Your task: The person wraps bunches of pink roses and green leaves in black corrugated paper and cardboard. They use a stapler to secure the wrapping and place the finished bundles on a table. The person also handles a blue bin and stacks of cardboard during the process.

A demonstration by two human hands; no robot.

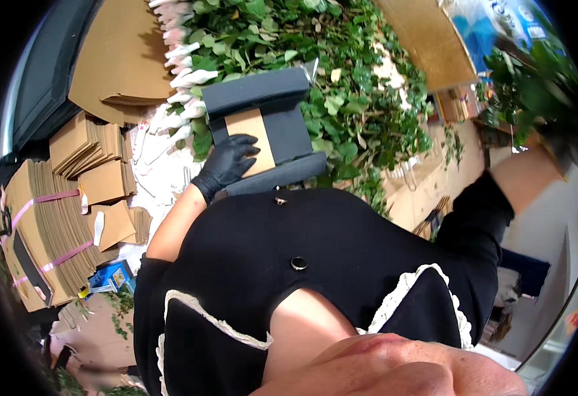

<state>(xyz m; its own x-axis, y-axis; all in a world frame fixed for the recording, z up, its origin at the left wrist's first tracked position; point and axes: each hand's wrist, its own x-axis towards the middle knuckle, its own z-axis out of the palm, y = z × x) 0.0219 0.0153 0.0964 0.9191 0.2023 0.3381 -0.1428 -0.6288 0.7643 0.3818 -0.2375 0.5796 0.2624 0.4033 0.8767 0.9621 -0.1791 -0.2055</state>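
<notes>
My left hand [227, 161], in a black glove, lies on a tan cardboard strip [261, 136] with its fingers somewhat spread. That strip rests on a dark grey ribbed sheet [289, 126], whose top and bottom sides are rolled or folded inwards. My right arm reaches out to the far right. The right hand [573, 151] is a dark blur there, partly hidden beside blurred leafy green stems [541, 86]; its grip is unclear. A thick heap of leafy cut stems [353, 104] lies behind and to the right of the dark sheet.
White netted, pinkish flower heads [190, 79] line the heap's left side. Farther left are stacked cardboard pieces [91, 143], a large strapped cardboard bundle [61, 222] and a blue box [113, 277]. Large cardboard [120, 54] stands at upper left, and a blue-and-white printed package [497, 34] at upper right.
</notes>
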